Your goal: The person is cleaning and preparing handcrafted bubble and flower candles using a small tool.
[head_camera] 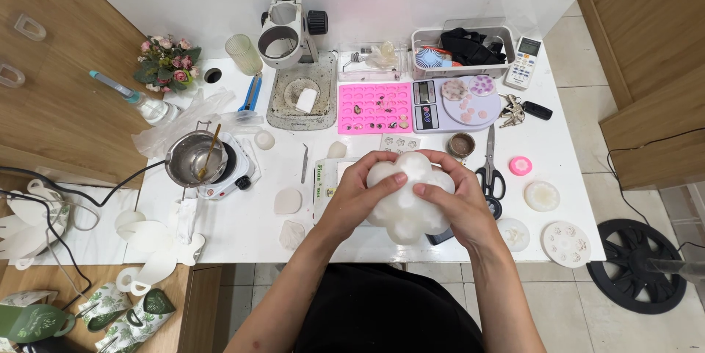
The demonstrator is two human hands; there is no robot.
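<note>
We have both hands on a white cloud-shaped mould (408,202), held over the near middle of the white table (242,232). Our left hand (360,190) wraps its left side, fingers curled over the top edge; our right hand (459,202) cups the right side, thumb pressing across the face — both closed on it, squeezing or flexing. The mould looks soft and lobed, so a hard bend might, we judge, crack whatever has set inside, or let it pop free and drop to the table edge just below. Under the mould lie a small white box (327,180) and a dark flat object we cannot identify; a slip could knock either off the near edge. Just right, scissors (490,169) lie close to our right wrist — a sideways jerk could catch them. Farther right sit round white moulds (542,196). To the far side, a pink mould tray (374,107) and a digital scale (455,103) carry small loose pieces, easily scattered. Far left, a metal pot (192,158) stands on a small hotplate (228,169) with a cord trailing off the table — snagging it would tip the pot.
</note>
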